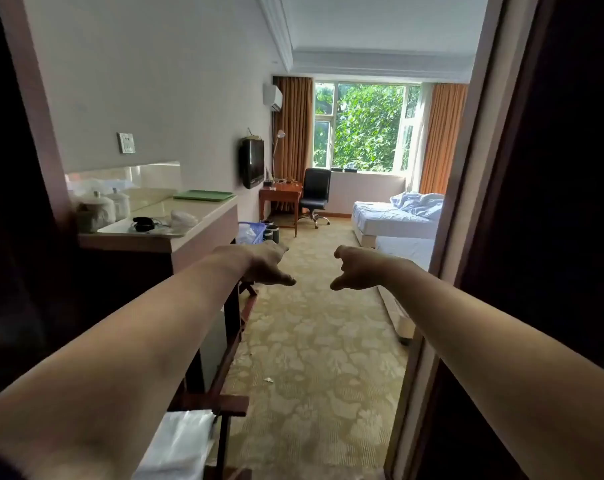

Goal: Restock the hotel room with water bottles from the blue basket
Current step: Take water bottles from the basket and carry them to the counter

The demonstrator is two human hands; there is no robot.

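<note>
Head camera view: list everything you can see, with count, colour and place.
blue basket: one, blue, floor past the counter's far end
counter: one, cream top, left wall
tray: one, green, counter's far end
lidded cups: two, white, counter's near end
television: one, black, left wall
desk: one, reddish wood, near the window
office chair: one, black, at the desk
curtains: two, orange-brown, flanking the window
bed: one, white, rumpled, right side
left hand: one, bare, held out, empty
right hand: one, bare, held out, empty
</note>
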